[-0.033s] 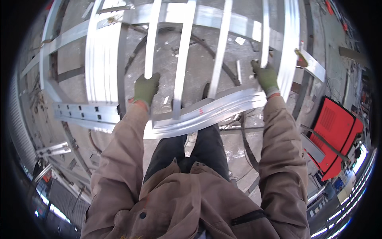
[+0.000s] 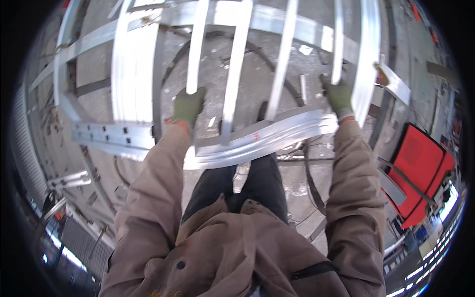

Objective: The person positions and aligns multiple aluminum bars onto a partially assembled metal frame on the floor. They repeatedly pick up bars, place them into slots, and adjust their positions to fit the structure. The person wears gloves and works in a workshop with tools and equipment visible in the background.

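Little has moved: the silver slatted metal frame [image 2: 262, 141], both hands and the grey concrete floor [image 2: 257, 81] sit slightly further right together, suggesting a head shift and an unchanged hold. The frame spans before the dark-trousered legs [image 2: 210, 188]. The green-gloved left hand [image 2: 189, 106] grasps one slat, the green-gloved right hand [image 2: 339, 98] another; well right lies a red panel [image 2: 419, 171].

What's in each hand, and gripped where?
Left hand: leftmost slim bar of the metal frame, gripped toward the end nearer the body. Right hand: rightmost slim bar, likewise toward its near end.
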